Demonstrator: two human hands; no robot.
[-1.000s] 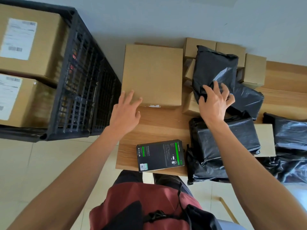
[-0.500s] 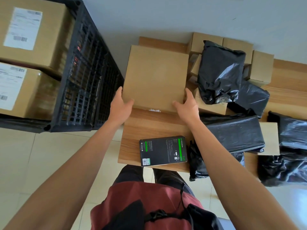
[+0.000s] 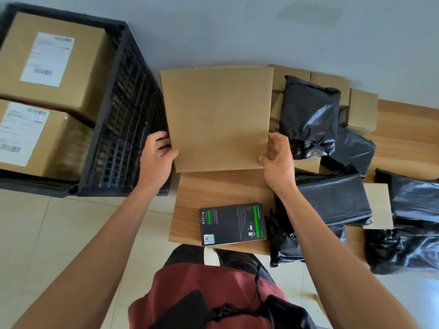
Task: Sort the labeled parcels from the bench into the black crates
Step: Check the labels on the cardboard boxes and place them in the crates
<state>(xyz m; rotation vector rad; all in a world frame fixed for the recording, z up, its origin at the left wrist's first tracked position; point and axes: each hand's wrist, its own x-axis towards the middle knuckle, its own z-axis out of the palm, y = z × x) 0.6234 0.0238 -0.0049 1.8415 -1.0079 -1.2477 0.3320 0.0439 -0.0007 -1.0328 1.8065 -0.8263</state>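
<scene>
Big flat cardboard box (image 3: 217, 117) held up over the bench (image 3: 213, 188), both hands on its near corners.

Left hand (image 3: 155, 159) and right hand (image 3: 279, 157) each curl round a bottom corner, thumbs on the face, arms reaching forward. Box is roughly square, blank face toward the camera, far edge toward the wall. Black crate (image 3: 126, 110) sits just left of the left fingers; black poly bags (image 3: 308, 117) just right of the right fingers.

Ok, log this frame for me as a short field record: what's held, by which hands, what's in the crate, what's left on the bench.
held: large flat cardboard box, plain side up
left hand: grips the box's left edge
right hand: grips the box's right edge
black crate: two labeled cardboard boxes inside
bench: black-and-green retail box, black poly bags, small cardboard boxes
</scene>
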